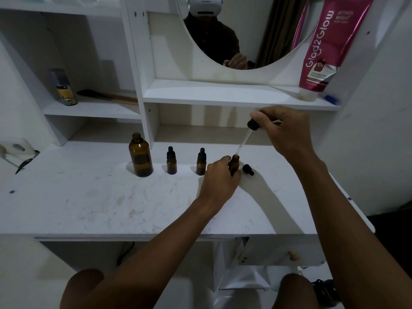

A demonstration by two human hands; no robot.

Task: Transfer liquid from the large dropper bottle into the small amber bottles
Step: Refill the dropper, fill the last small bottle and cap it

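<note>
A person's left hand point(219, 181) grips an uncapped small amber bottle point(234, 162) standing on the white counter point(89, 208), right of centre toward its back edge. A loose black cap point(247, 169) lies just beside it on the right. Above, the right hand point(287, 130) pinches the top of a dropper point(253, 125), its glass tip slanting down to the bottle's mouth. To the left along the back edge stand two capped small bottles point(201, 162) point(171, 162) and the large dropper bottle point(140, 158), open. A pink tube point(323, 47) leans on the shelf behind.
</note>
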